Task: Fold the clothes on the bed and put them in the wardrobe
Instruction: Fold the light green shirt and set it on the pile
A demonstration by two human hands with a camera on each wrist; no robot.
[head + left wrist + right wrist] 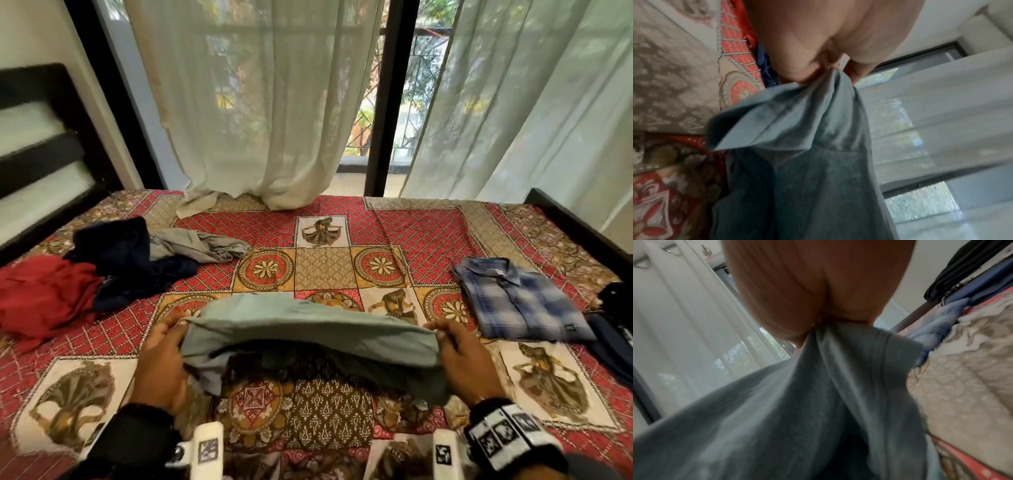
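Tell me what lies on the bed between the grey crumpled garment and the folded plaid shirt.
Head view: only patterned bedsheet lies between grey crumpled garment and folded plaid shirt.

You have a grey-green garment (308, 329) stretched low in the middle of the frame, its near edge lifted and sagging. At centre right lies a folded blue plaid shirt (517, 301). At centre left sit a crumpled red garment (41, 298), a navy one (126, 260) overlapping it, and a rumpled grey one (202, 245).
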